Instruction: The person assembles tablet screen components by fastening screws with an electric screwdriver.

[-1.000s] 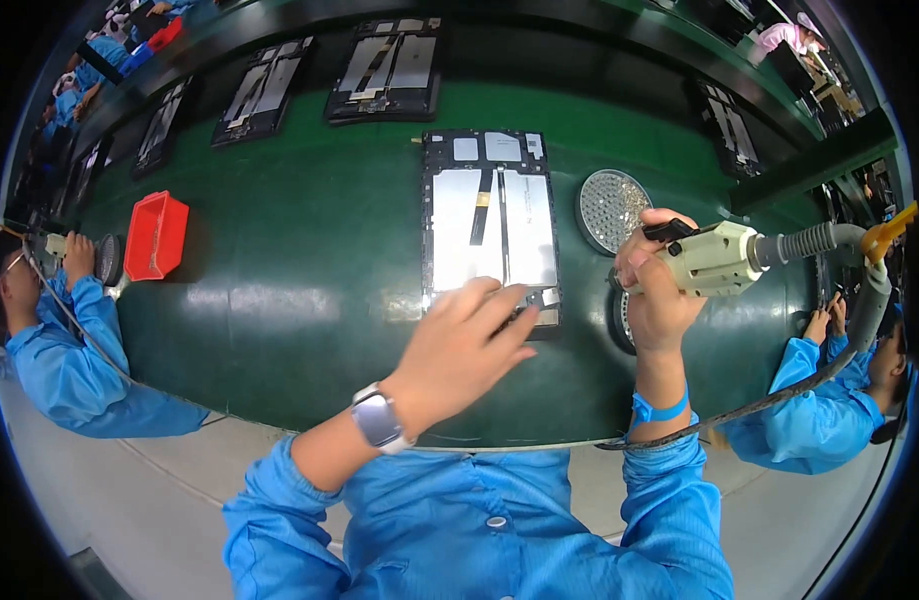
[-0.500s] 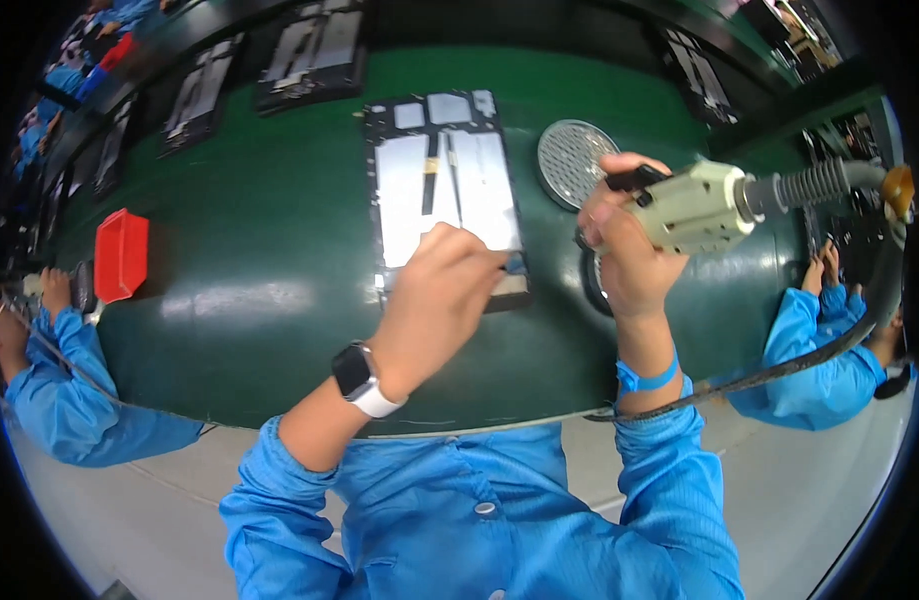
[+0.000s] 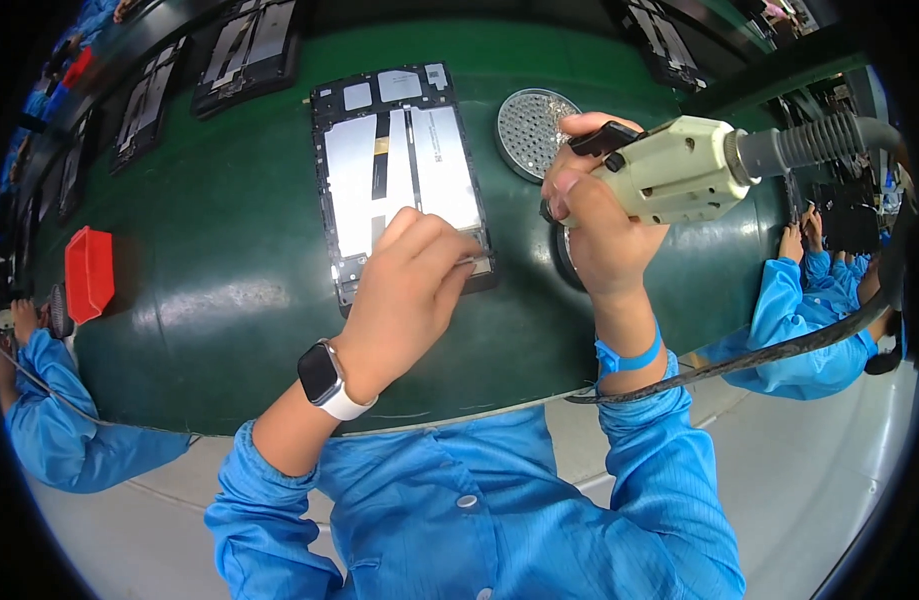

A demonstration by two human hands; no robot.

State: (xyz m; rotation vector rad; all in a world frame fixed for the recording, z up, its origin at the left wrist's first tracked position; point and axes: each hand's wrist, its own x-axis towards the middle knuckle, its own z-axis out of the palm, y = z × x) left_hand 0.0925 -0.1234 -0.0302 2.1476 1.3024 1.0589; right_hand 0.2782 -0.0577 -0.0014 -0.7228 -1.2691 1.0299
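An opened tablet [image 3: 449, 150] lies on the green bench, its silver battery and black ribbon cables facing up. My left hand [image 3: 404, 290], with a watch on its wrist, rests over the tablet's near right part. Its thumb and forefinger are pinched together at that corner; what they hold, if anything, is too small to make out. To the right, my right hand [image 3: 609, 225] is closed round a pale green electric screwdriver [image 3: 674, 170], raised above the bench. The screwdriver's tip is hidden by my fingers. Just beyond them sits a round perforated dish [image 3: 529, 130] with small parts.
A second dark round dish [image 3: 567, 258] is partly hidden behind my right wrist. At left stands a red bin [image 3: 88, 272]. More opened tablets [image 3: 244, 55] line the far side. The screwdriver's cable [image 3: 769, 350] loops down at right. Co-workers in blue sit on both sides.
The bench and everything on it appear shifted left in the view. My left hand stays pinched at the tablet's near right corner, and my right hand keeps its hold on the screwdriver.
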